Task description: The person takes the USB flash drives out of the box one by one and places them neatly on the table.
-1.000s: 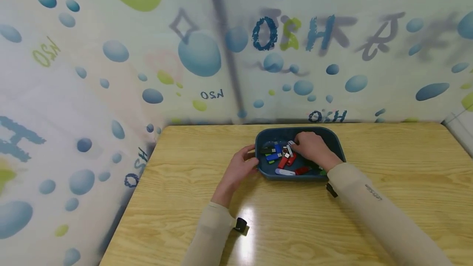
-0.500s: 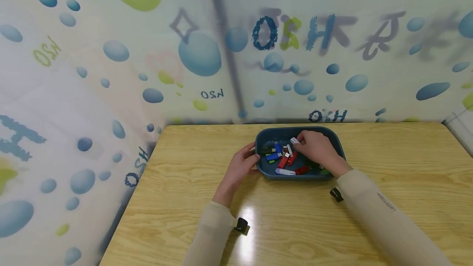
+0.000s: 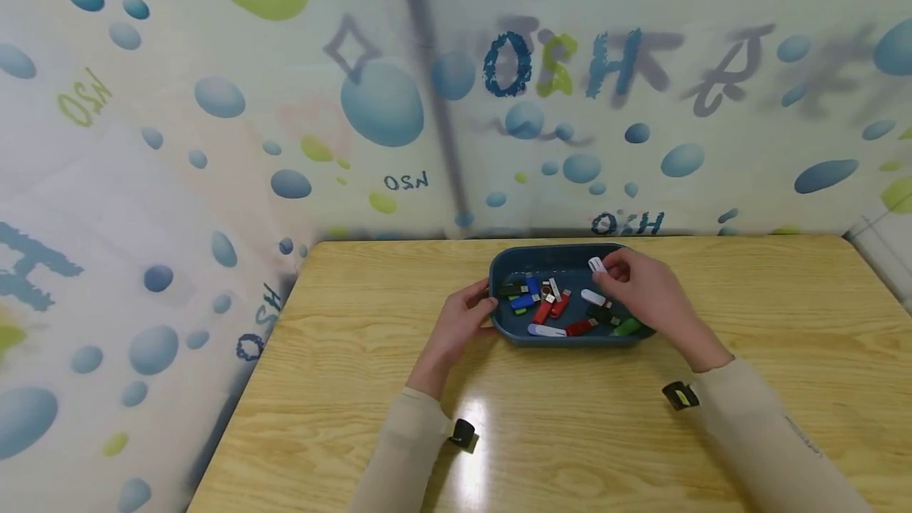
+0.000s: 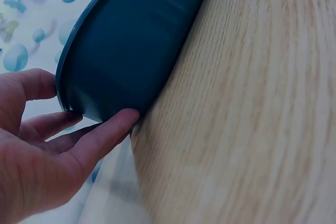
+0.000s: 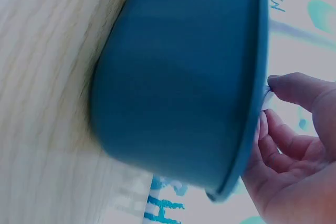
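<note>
A dark blue plastic bin (image 3: pixel 563 341) holds several USB sticks in red, blue, green, black and white. My left hand (image 3: pixel 461 324) rests against its left end; in the left wrist view, the left fingers (image 4: pixel 107 135) lie fairly straight against the outside wall. Between thumb and fingertips my right hand (image 3: pixel 651 291) pinches a white USB stick (image 3: pixel 597 265), held up over the right part of the bin. Another white stick (image 3: pixel 595 298) lies inside below it, beside a green one (image 3: pixel 627 327). In the right wrist view the rim hides part of the pinched stick.
The bin stands near the back edge of a wood-grain table (image 3: pixel 342 386). Directly behind the table hangs a patterned wall covering (image 3: pixel 385 101) with blue and green spots. Bare wood lies in front and to both sides.
My right hand has lifted the white USB stick and moved right, uncovering the sticks in the bin's right part. The left hand has stayed at the bin's left end.
</note>
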Demonstrator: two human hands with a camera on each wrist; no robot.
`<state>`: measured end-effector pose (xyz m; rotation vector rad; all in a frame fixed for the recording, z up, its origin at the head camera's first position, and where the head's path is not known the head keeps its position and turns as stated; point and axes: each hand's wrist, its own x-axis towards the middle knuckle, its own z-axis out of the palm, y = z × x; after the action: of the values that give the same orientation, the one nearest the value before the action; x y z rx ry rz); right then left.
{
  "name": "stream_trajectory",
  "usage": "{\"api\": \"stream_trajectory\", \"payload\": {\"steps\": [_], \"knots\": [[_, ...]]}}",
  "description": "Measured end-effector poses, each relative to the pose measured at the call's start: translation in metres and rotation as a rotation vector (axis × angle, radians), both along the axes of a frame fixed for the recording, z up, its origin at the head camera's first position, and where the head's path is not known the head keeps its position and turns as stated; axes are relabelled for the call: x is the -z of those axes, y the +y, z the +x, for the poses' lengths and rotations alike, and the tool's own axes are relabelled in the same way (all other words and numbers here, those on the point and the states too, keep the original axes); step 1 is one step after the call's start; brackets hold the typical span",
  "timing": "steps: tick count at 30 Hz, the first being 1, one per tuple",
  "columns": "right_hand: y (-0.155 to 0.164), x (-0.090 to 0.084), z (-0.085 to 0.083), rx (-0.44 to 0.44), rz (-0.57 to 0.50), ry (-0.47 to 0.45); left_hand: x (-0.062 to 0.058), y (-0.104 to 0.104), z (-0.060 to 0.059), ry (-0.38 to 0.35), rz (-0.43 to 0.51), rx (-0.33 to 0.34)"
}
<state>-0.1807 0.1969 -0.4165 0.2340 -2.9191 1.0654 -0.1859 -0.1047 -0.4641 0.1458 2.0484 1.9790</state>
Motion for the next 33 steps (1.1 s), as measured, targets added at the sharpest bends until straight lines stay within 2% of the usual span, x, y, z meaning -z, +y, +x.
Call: {"api": "stream_trajectory", "payload": {"steps": [9,19,26,33], "knots": [[0.028,-0.005,0.025,0.094,-0.045,-0.014,0.001,-0.001,-0.001,-0.019,0.002,-0.027],[0.066,0.001,0.043,0.154,-0.038,0.008,0.002,0.001,0.000,-0.055,0.009,-0.144],[0.087,0.009,0.046,0.134,0.034,-0.094,0.002,-0.001,-0.001,-0.069,-0.006,-0.152],[0.099,0.021,0.049,0.114,0.100,-0.155,0.003,0.000,-0.001,-0.077,0.003,-0.169]]}}
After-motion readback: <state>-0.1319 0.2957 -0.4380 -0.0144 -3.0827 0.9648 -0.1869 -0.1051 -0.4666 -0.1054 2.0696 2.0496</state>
